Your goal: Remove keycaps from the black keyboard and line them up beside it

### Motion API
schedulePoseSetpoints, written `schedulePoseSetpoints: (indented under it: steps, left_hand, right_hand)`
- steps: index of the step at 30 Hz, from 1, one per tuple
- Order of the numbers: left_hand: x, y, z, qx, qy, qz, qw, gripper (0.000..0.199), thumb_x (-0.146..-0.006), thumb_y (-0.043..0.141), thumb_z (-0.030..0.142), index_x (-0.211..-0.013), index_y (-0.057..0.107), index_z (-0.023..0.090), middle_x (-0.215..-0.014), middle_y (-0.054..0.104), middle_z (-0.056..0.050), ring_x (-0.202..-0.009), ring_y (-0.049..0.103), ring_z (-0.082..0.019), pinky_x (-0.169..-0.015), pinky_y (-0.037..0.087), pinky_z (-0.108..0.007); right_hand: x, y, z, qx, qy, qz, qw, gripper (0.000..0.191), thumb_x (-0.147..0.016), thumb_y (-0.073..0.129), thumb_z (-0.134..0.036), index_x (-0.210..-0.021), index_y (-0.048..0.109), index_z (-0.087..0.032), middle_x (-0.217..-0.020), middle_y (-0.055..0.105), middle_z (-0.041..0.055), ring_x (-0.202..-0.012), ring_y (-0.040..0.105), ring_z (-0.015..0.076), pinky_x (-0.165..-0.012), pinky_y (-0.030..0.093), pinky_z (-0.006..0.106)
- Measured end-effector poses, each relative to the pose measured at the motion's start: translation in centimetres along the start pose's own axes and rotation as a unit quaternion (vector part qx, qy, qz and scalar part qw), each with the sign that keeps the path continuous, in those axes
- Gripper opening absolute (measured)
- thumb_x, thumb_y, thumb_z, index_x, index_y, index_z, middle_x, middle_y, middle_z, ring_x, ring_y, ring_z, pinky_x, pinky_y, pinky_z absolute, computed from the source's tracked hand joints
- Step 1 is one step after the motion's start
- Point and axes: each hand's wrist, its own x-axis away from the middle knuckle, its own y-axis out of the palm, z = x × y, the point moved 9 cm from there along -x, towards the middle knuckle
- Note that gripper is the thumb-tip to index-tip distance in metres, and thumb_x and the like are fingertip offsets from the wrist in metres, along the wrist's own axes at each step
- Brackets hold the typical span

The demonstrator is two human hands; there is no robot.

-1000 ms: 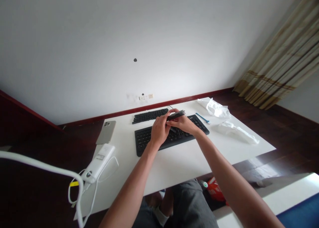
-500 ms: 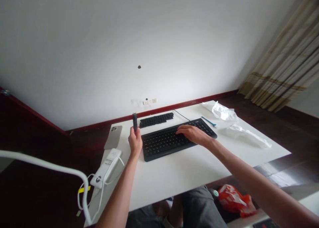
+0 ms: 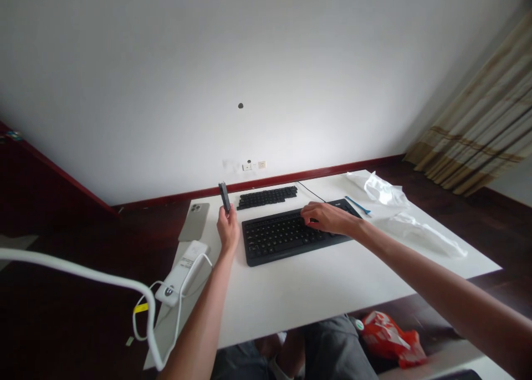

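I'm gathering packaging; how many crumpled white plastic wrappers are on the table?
2: one crumpled white plastic wrapper at the far right of the white table; a second nearer, right of the slim blue tool. Folds could hide more.

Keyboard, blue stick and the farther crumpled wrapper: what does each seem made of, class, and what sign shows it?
Keyboard: probably hard plastic, black and matte; its frame shows little shine.
Blue stick: perhaps plastic, from its even colour; too small for certainty.
Wrapper: likely thin plastic film, glossy; it creases and catches bright highlights.
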Motion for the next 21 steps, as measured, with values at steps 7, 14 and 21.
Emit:
schedulePoseSetpoints:
  steps: [7,14,21]
  left_hand:
    - [0.0,0.2,-0.2,0.004,-0.012,-0.004,1.0,0.036,-0.1,0.053,0.057,-0.104,0.062,0.022,-0.087,0.071,-0.004,-0.079,0.069,-0.021,-0.069,0.049,-0.027]
    - [0.0,0.2,-0.1,-0.011,-0.012,-0.002,1.0,0.038,-0.1,0.051,0.059,-0.102,0.062,0.023,-0.082,0.07,-0.004,-0.075,0.068,-0.02,-0.066,0.049,-0.026]
    - [-0.1,0.3,-0.3,-0.01,-0.01,-0.007,1.0,0.037,-0.101,0.051,0.058,-0.102,0.061,0.023,-0.079,0.069,-0.003,-0.072,0.067,-0.02,-0.066,0.048,-0.026]
  right_hand:
    - [0.1,0.7,0.2,-0.03,0.055,-0.028,0.998,0.024,-0.093,0.062,-0.017,-0.114,0.071,-0.023,-0.11,0.075,0.0074,-0.088,0.07,0.0222,-0.081,0.054,0.035]
    - [-0.4,1.6,-1.5,-0.017,0.005,-0.046,0.999,0.04,-0.089,0.058,-0.006,-0.117,0.075,-0.028,-0.134,0.068,0.0052,-0.113,0.07,0.0255,-0.092,0.054,0.037]
    - [-0.6,1.1,-0.2,-0.053,0.017,-0.051,0.997,0.009,-0.092,0.069,-0.024,-0.096,0.077,-0.024,-0.105,0.076,0.0055,-0.096,0.071,0.0241,-0.087,0.053,0.036]
